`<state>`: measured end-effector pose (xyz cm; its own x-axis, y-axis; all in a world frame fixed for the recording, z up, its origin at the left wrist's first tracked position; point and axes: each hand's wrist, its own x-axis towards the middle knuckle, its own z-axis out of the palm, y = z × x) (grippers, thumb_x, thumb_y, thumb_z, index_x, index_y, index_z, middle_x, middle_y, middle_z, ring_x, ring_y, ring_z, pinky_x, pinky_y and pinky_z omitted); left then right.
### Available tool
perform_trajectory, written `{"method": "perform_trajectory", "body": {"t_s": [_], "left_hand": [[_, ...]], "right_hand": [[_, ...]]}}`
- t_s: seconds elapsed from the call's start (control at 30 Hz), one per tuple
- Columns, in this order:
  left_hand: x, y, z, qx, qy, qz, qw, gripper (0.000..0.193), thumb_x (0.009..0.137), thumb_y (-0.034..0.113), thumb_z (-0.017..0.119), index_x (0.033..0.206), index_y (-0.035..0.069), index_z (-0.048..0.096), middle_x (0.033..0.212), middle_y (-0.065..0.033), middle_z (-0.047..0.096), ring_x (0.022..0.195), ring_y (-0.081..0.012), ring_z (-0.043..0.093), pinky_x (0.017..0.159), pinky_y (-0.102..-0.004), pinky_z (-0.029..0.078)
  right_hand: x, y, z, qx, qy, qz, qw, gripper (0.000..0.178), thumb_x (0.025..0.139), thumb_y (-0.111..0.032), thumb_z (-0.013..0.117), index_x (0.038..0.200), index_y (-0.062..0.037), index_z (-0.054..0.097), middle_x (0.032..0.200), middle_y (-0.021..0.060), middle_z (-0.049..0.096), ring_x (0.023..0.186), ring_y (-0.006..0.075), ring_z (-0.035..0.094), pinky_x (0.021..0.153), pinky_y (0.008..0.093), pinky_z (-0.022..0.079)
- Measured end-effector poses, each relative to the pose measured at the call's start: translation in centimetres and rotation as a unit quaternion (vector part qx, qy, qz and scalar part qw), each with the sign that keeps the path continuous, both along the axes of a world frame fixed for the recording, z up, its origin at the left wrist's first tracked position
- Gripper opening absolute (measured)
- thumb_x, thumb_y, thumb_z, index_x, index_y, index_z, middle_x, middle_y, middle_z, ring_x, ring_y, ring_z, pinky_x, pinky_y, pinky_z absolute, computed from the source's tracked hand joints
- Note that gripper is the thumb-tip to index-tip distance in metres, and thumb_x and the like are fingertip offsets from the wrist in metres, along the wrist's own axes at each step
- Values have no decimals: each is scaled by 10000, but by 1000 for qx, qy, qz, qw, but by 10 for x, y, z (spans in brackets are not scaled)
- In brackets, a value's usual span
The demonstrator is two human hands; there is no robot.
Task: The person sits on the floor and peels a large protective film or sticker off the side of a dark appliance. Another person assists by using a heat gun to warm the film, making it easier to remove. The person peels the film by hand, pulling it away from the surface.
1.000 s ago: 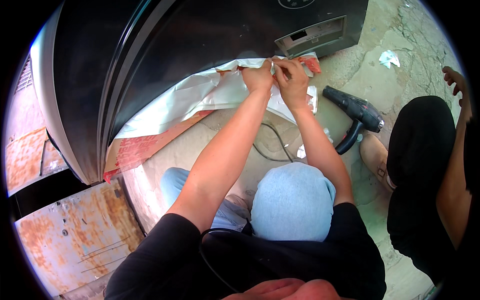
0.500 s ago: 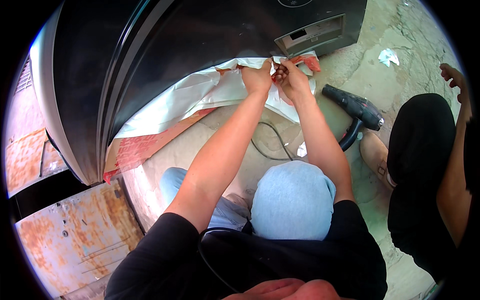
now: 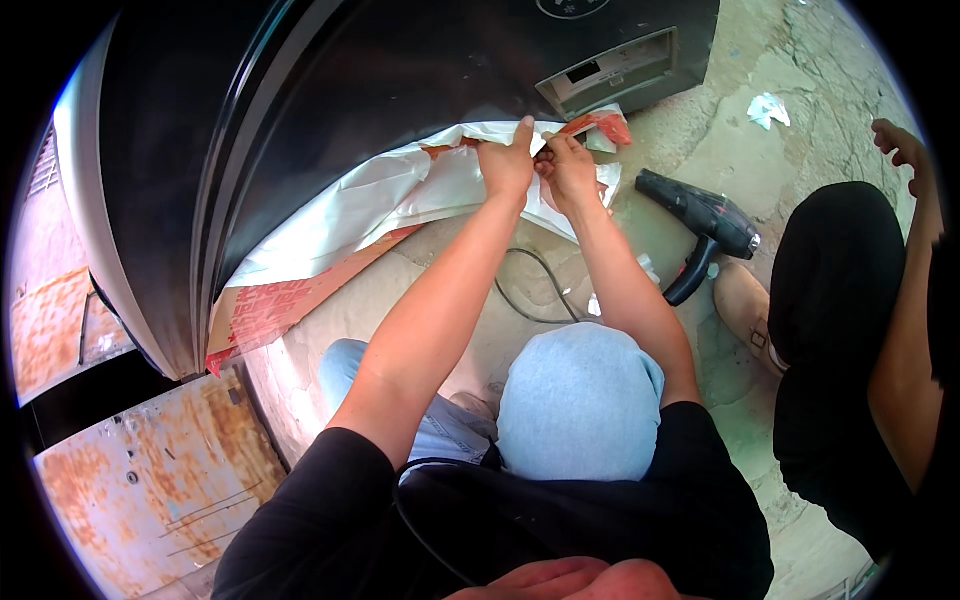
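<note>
A large black glossy panel point(image 3: 400, 85), like the body of an appliance, lies in front of me. Along its near edge runs a loose, wrinkled white sheet point(image 3: 370, 200); red printing shows on its lower left part. My left hand point(image 3: 507, 168) is closed on the sheet's upper edge, thumb extended against the panel side. Just right of it, my right hand point(image 3: 570, 172) pinches the same sheet with curled fingers. Its fingertips are partly hidden. Beyond the right hand, a torn red-and-white flap point(image 3: 608, 128) sticks out below the panel's rectangular recess point(image 3: 610, 75).
A black hair dryer point(image 3: 700, 215) lies on the concrete floor to the right, and a dark cord point(image 3: 530, 315) loops between my arms. Another person's knee point(image 3: 840, 260) and hand point(image 3: 900, 145) are at far right. Crumpled white scrap point(image 3: 768, 110) lies beyond. A rusty metal panel point(image 3: 160, 480) is at lower left.
My right hand has drawn slightly toward me and closer to my left hand. More of the red-and-white flap shows beyond it. Both hands stay on the sheet; the view has shifted a little.
</note>
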<state>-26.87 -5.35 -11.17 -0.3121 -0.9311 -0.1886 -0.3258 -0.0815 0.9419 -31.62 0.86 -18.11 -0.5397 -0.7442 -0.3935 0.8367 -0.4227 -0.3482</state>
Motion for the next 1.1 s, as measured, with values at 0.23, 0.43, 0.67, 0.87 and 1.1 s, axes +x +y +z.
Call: {"method": "perform_trajectory", "body": {"t_s": [0.23,0.43,0.67,0.87,1.1], "left_hand": [[-1,-7,-8,-61,-53,-27,996,275,875,156,736,1008,-76,673,968,-124,721,846,-197,676,722,-350,528],[2,-12,-18,-81,-28,-38,996,233,902,102,712,1028,-85,652,974,-114,692,800,-177,674,626,-320,587],[5,-14,-13,-41,-36,-67,996,221,910,83,704,1036,-84,633,958,-123,692,758,-185,688,604,-311,590],[3,-12,-6,-10,-62,-63,996,199,898,46,692,1022,-91,619,952,-134,690,731,-205,694,598,-316,584],[4,-6,0,-15,-59,-77,995,220,888,23,683,1066,-85,612,973,-145,689,784,-205,693,628,-324,586]], "right_hand": [[3,-3,-4,12,29,-16,999,125,947,-115,635,888,-15,587,755,86,634,642,172,636,572,253,467],[5,-3,-2,23,40,-14,999,141,947,-115,634,851,-34,568,757,87,640,640,167,636,568,258,456],[4,-2,0,25,44,-9,999,138,954,-116,623,858,-34,567,761,86,638,636,155,613,575,256,450],[7,-2,-1,13,44,-18,999,114,957,-110,610,892,-25,571,784,94,643,657,155,610,596,266,464],[5,2,-1,20,44,-7,999,103,962,-104,597,916,-22,556,806,104,654,669,162,623,611,268,483]]}}
